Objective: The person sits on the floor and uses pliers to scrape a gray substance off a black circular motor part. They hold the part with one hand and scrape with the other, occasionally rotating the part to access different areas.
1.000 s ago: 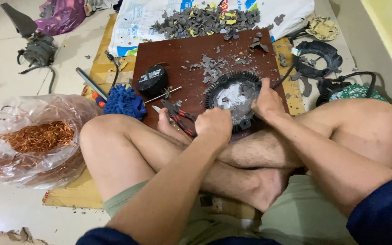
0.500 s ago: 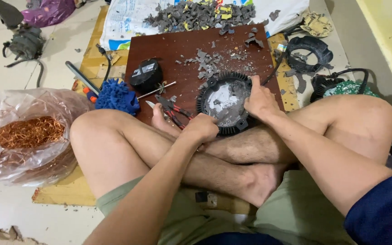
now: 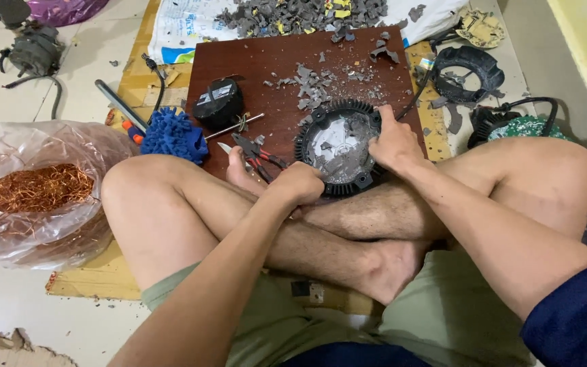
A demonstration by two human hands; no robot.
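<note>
Seated cross-legged on the floor, we reach both arms over our shins. Our right hand [image 3: 392, 141] clamps the ribbed rim of a round black housing [image 3: 340, 146] lying on a dark wooden board [image 3: 266, 61]. Our left hand [image 3: 300, 183], fingers curled shut, presses its near edge beside red-handled pliers [image 3: 259, 153].

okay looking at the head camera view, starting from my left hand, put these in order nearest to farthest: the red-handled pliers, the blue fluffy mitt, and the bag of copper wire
From the left hand:
1. Red-handled pliers, just up and left of it on the brown board.
2. Blue fluffy mitt, farther left, at the board's left edge.
3. Bag of copper wire, far left on the floor, beyond the knee.
</note>
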